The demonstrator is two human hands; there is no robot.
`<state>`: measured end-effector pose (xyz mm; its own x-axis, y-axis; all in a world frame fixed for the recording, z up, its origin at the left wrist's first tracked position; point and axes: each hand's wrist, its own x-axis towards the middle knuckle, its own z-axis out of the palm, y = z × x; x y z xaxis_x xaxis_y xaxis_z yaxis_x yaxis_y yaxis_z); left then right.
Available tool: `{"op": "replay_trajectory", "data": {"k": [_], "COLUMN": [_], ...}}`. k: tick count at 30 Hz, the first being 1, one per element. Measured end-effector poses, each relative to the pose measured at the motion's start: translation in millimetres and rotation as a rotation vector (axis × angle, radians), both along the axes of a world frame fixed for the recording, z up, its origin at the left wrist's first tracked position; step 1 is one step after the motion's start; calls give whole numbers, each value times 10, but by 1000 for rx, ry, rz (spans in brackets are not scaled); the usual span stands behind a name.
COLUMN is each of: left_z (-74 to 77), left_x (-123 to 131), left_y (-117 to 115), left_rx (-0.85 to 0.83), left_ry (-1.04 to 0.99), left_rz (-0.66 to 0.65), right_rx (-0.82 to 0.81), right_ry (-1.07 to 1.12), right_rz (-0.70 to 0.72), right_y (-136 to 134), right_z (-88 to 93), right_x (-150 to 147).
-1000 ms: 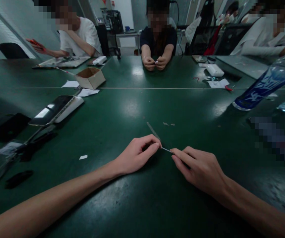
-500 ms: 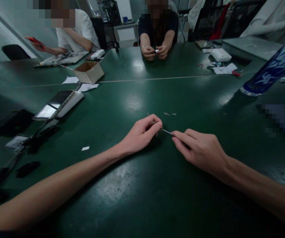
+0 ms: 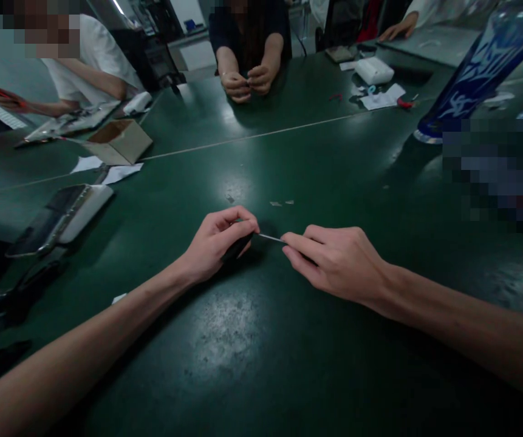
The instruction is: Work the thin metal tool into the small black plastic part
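Above the dark green table [image 3: 288,364], my left hand [image 3: 222,240] is closed, with a dark object partly visible under its fingers. My right hand [image 3: 334,258] is pinched around the other end of a thin, light, straight piece [image 3: 270,237]. This thin piece spans the short gap between the fingertips of both hands. What it is, and how it joins the dark object, I cannot tell. Small clear scraps [image 3: 276,204] lie just beyond the hands.
A blue bottle [image 3: 461,91] stands at the right. On the left are an open cardboard box [image 3: 122,142], a phone-like device [image 3: 51,218] and dark cables. Across the table, a person's hands [image 3: 245,83] hold something small. A white case [image 3: 374,71] lies at the back right.
The view has turned, so the table things and both hands appear further left. My hands keep their hold on the thin piece. More of the dark object shows under my left hand.
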<state>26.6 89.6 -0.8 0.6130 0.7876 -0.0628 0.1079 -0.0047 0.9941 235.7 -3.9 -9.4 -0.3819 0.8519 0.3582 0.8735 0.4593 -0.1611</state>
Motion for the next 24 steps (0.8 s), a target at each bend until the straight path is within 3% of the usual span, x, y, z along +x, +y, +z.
{"op": "replay_trajectory", "data": {"k": [24], "left_z": [-9], "left_x": [81], "left_y": [-30], "left_rx": [65], "left_ry": [-30], "left_rz": [-40], "right_rx": [73], "right_ry": [23], "right_rz": [-115], "right_y": [-24], "right_z": [-19], "right_x": [33]}}
